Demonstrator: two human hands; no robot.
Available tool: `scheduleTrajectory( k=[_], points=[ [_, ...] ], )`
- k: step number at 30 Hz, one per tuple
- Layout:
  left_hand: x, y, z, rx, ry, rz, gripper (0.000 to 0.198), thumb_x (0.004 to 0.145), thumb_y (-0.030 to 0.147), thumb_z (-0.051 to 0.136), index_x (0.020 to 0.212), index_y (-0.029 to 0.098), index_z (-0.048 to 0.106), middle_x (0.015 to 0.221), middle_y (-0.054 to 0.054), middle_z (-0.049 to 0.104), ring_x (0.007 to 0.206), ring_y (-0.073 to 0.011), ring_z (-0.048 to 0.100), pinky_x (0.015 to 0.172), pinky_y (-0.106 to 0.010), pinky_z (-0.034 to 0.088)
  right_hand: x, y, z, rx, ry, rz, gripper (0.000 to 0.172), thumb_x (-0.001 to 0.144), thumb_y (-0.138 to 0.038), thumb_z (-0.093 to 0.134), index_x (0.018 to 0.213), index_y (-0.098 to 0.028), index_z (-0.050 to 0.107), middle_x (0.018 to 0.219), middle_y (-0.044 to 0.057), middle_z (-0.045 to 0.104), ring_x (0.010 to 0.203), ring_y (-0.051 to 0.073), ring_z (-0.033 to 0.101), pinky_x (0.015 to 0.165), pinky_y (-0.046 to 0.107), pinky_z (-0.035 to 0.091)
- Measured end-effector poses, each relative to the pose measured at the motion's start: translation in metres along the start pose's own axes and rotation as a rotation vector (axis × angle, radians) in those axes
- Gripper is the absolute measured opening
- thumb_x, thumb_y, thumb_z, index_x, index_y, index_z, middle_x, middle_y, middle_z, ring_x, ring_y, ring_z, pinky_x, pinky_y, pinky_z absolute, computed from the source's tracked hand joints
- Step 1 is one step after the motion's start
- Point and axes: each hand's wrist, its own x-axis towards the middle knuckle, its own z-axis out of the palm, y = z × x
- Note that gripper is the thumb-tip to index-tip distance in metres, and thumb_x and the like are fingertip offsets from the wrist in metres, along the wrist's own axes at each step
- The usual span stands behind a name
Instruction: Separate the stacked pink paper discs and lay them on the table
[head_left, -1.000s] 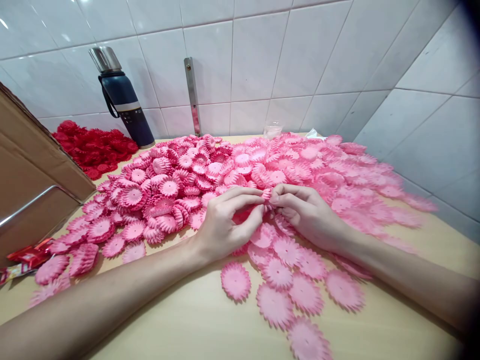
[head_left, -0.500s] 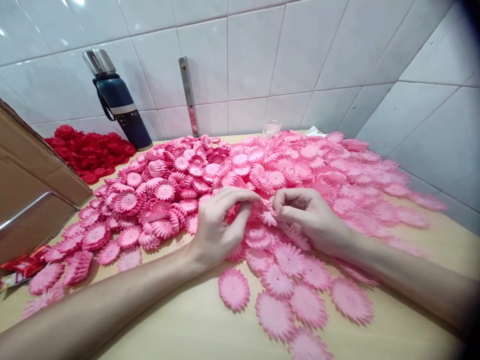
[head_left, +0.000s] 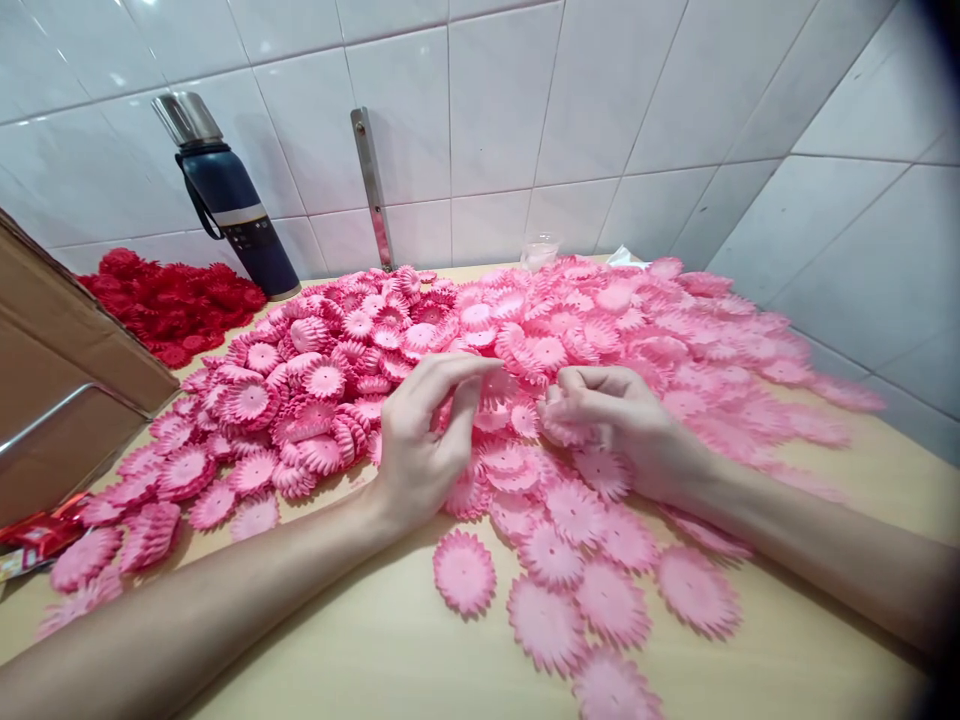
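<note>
A wide heap of pink scalloped flower-shaped discs (head_left: 570, 330) covers the wooden tabletop (head_left: 375, 640). My right hand (head_left: 626, 425) is curled over the heap, its fingertips pinched on one pale pink disc (head_left: 559, 428). My left hand (head_left: 420, 435) hovers a little to its left over the darker pink discs (head_left: 322, 385), index finger and thumb loosely curved and apart, with nothing clearly between them. The two hands do not touch. Several flat pale discs (head_left: 551, 555) lie singly in front of my wrists.
A dark blue flask with a steel cap (head_left: 229, 200) stands at the back left by a pile of red discs (head_left: 169, 305). A cardboard box (head_left: 67, 370) is at the left edge, with red wrappers (head_left: 37, 535) below it. White tiled walls close the back and right.
My hands were pinched together on one pink piece; they have drawn apart. The right hand kept a pink disc and the left hand's fingers loosened. The view shifted slightly right.
</note>
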Motion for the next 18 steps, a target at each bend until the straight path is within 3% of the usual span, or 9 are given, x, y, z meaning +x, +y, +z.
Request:
scheduleTrajectory(
  k=[3, 7, 10, 15, 18],
  points=[
    [-0.0018, 0.002, 0.0002, -0.007, -0.023, 0.053, 0.024, 0.089, 0.006, 0.056, 0.104, 0.02, 0.067, 0.101, -0.005, 0.071, 0.095, -0.0154, 0.067, 0.085, -0.03, 0.057, -0.0007, 0.0012, 0.0001, -0.064, 0.002, -0.04, 0.047, 0.068, -0.024, 0.081, 0.063, -0.021, 0.035, 0.049, -0.01, 0.035, 0.044, 0.006, 0.025, 0.043, 0.023, 0.019],
    [-0.0022, 0.001, -0.0006, -0.015, 0.015, -0.014, 0.022, 0.089, 0.008, 0.058, 0.105, 0.021, 0.067, 0.105, -0.005, 0.071, 0.099, -0.0163, 0.067, 0.085, -0.03, 0.058, -0.0023, 0.001, -0.0009, -0.18, -0.081, -0.04, 0.033, 0.072, -0.035, 0.081, 0.074, -0.022, 0.05, 0.045, -0.011, 0.036, 0.04, 0.005, 0.024, 0.041, 0.023, 0.018],
    [-0.0016, 0.001, -0.0014, 0.002, -0.017, 0.034, 0.022, 0.088, 0.008, 0.06, 0.106, 0.02, 0.067, 0.104, -0.006, 0.071, 0.098, -0.0164, 0.067, 0.082, -0.028, 0.059, -0.002, 0.0013, -0.0013, -0.206, -0.16, -0.054, 0.029, 0.079, -0.046, 0.073, 0.078, -0.019, 0.062, 0.045, -0.009, 0.036, 0.041, 0.006, 0.024, 0.041, 0.025, 0.017],
    [-0.0004, 0.0031, -0.0011, -0.03, -0.208, 0.232, 0.029, 0.084, 0.01, 0.067, 0.112, 0.017, 0.065, 0.105, -0.009, 0.071, 0.098, -0.0171, 0.067, 0.087, -0.031, 0.057, 0.0025, 0.0067, -0.003, -0.162, -0.115, -0.135, 0.025, 0.084, -0.044, 0.068, 0.079, -0.02, 0.072, 0.057, -0.003, 0.053, 0.052, 0.009, 0.043, 0.05, 0.025, 0.034],
    [0.0006, 0.0037, -0.0006, -0.037, -0.21, 0.221, 0.027, 0.085, 0.009, 0.066, 0.111, 0.017, 0.065, 0.104, -0.009, 0.071, 0.097, -0.0166, 0.067, 0.087, -0.03, 0.057, 0.0042, 0.0081, -0.0039, -0.154, -0.108, -0.129, 0.018, 0.08, -0.039, 0.073, 0.086, -0.022, 0.077, 0.072, 0.001, 0.066, 0.068, 0.013, 0.057, 0.063, 0.027, 0.044]
  ],
)
